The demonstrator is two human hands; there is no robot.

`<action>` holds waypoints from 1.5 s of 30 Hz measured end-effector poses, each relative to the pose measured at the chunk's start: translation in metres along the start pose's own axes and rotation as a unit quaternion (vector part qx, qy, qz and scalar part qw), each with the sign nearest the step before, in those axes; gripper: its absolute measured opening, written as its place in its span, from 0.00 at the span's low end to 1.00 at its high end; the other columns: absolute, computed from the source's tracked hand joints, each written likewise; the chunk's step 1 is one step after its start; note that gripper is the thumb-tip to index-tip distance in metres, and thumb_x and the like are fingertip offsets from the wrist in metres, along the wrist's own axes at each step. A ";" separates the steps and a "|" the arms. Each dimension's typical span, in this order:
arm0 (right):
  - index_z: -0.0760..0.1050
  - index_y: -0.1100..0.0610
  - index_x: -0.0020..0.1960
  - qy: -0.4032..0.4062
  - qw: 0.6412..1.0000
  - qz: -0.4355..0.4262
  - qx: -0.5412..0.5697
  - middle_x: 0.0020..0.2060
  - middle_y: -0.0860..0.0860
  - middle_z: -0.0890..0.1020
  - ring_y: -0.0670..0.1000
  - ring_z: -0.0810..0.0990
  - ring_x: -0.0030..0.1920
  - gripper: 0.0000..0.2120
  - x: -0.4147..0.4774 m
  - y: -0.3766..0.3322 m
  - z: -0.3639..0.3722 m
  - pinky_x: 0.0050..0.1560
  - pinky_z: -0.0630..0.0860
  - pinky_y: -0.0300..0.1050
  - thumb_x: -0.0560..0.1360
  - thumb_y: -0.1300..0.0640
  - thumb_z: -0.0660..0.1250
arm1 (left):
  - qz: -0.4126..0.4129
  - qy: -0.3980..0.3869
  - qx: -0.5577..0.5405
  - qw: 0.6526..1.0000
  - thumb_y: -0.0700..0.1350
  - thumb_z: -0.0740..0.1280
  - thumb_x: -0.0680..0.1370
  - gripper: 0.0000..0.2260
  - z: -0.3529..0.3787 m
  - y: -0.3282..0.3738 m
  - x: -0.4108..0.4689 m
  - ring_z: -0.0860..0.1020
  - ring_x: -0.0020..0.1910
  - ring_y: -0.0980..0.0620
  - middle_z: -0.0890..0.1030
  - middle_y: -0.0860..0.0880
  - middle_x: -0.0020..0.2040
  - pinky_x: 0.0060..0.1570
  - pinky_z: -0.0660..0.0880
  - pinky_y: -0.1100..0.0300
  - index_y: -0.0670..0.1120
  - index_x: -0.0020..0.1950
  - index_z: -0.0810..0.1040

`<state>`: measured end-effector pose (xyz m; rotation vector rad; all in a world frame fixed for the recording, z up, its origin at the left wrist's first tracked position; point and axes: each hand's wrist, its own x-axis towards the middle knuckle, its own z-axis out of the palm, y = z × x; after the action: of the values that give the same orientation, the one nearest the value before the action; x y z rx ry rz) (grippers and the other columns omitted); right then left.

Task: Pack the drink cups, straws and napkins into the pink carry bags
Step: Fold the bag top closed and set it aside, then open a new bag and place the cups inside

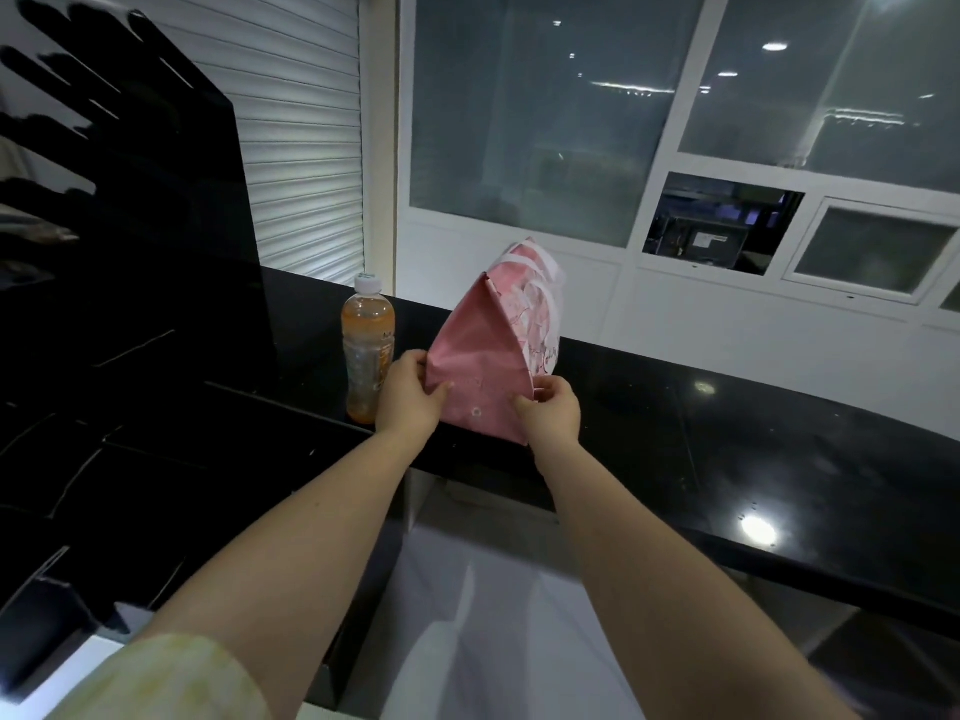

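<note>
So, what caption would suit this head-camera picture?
Left hand and right hand grip the lower corners of a pink carry bag on a black counter, beside an orange drink bottle.

Carry bag (478, 366): plain pink end panel; side panel pink with white line print; handles (519, 259) white. Bottle (366, 350): orange liquid, white cap (368, 284); countertop (727, 433) glossy black; roller shutter (301, 148) white, horizontally ribbed; sleeve (171, 678) pale yellow, mottled.

Carry bag (485, 356) on the counter (727, 449), bottle (366, 350) just left of it, windows (571, 122) behind
</note>
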<state>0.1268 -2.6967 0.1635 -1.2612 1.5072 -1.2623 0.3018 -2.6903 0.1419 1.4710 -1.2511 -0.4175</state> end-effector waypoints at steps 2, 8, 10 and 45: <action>0.74 0.51 0.51 -0.001 1.000 -0.016 0.019 0.47 0.49 0.79 0.50 0.81 0.45 0.12 -0.002 -0.006 -0.005 0.38 0.78 0.42 0.70 0.59 0.73 | 0.034 0.026 -0.007 0.999 0.44 0.75 0.72 0.19 -0.005 0.012 -0.004 0.78 0.50 0.55 0.77 0.54 0.51 0.45 0.77 0.62 0.54 0.59 0.72; 0.76 0.50 0.53 -0.044 0.987 -0.152 -0.008 0.46 0.47 0.80 0.45 0.80 0.44 0.10 -0.001 -0.058 -0.051 0.40 0.73 0.36 0.74 0.53 0.73 | 0.219 0.081 0.107 0.966 0.45 0.69 0.75 0.24 -0.024 0.085 -0.001 0.71 0.61 0.50 0.73 0.49 0.62 0.59 0.68 0.58 0.54 0.68 0.65; 0.77 0.49 0.52 -0.064 0.983 -0.166 -0.055 0.46 0.45 0.81 0.44 0.79 0.44 0.06 -0.003 -0.071 -0.075 0.39 0.71 0.36 0.76 0.52 0.70 | 0.265 0.062 0.157 0.949 0.46 0.68 0.75 0.23 -0.024 0.106 -0.003 0.69 0.63 0.47 0.73 0.47 0.64 0.62 0.67 0.53 0.50 0.69 0.67; 0.71 0.51 0.67 0.470 0.574 0.415 -0.527 0.62 0.52 0.76 0.57 0.70 0.63 0.19 -0.821 0.031 -0.344 0.59 0.70 0.52 0.77 0.53 0.63 | 0.723 -0.487 -0.233 0.431 0.49 0.68 0.74 0.15 -0.017 0.354 -0.727 0.73 0.61 0.41 0.80 0.49 0.58 0.59 0.62 0.47 0.50 0.60 0.81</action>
<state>-0.0460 -1.8230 0.1785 -0.0384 3.3571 -0.1458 -0.1241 -2.0043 0.1919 -0.8942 -2.4590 -0.2829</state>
